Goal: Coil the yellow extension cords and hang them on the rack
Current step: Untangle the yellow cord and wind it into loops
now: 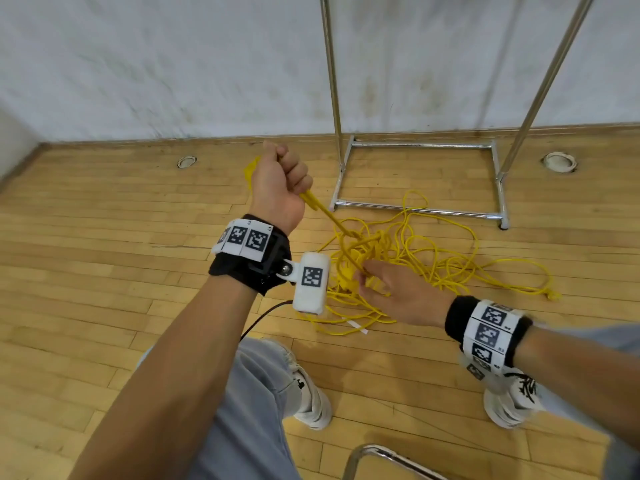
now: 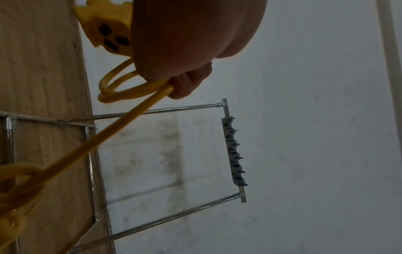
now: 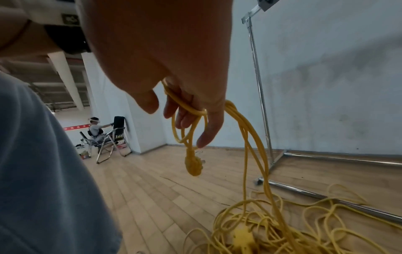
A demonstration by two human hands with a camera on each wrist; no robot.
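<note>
My left hand [image 1: 280, 181] is raised in a fist and grips a yellow extension cord [image 1: 332, 218]. The cord's socket end [image 1: 250, 171] sticks out behind the fist. In the left wrist view small loops [image 2: 113, 86] bunch under that hand [image 2: 185, 43] beside the socket end [image 2: 106, 29]. The cord runs taut down to a tangled yellow pile [image 1: 433, 268] on the floor. My right hand [image 1: 388, 289] holds cord loops above the pile. Those loops hang over its fingers [image 3: 208, 130] with a plug [image 3: 193, 165] dangling below. The metal rack [image 1: 422, 145] stands behind the pile, and its hook bar [image 2: 233, 151] is bare.
The wooden floor has two round outlets [image 1: 187, 162] [image 1: 559, 162] near the white wall. My shoes [image 1: 311, 393] [image 1: 509, 400] stand close to the pile. A metal chair frame [image 1: 381, 455] is at the bottom edge. Far off, a person sits on a folding chair [image 3: 108, 137].
</note>
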